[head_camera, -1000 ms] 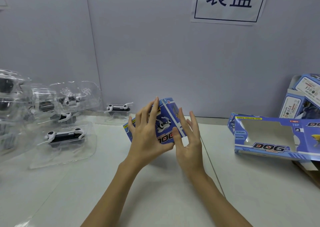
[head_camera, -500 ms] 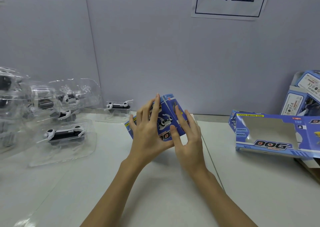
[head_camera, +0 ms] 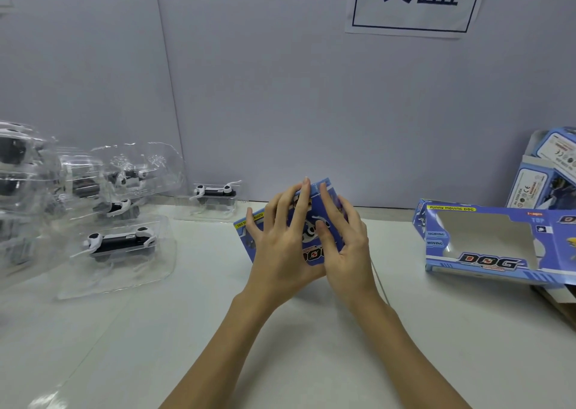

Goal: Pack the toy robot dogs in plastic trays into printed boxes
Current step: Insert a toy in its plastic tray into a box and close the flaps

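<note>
The table [head_camera: 187,330] carries all items. To the left of the hands lies a cluster of clear trays [head_camera: 71,196], each holding a black-and-white dog; the nearest tray [head_camera: 121,253] holds its dog [head_camera: 120,243] with the long axis running left to right. A single tray [head_camera: 215,203] with one dog stands by the wall, just left of the grip. To the right of the hands, well apart, an open box [head_camera: 486,243] lies on the table, its window facing up and toward the camera; nothing shows through the window. Behind it, more boxes [head_camera: 542,172] are stacked at the right edge.

The held box [head_camera: 311,231] is at table centre, tilted, with one end raised toward the wall and its printed face toward the camera. The contents cannot be determined.

The left hand [head_camera: 280,246] lies against the box's near face, fingers straight and spread, tips reaching the upper edge. The right hand [head_camera: 346,246] presses the right side, fingers straight and close together, thumb on the printed face. Both forearms extend from the lower frame edge and converge on the box.
</note>
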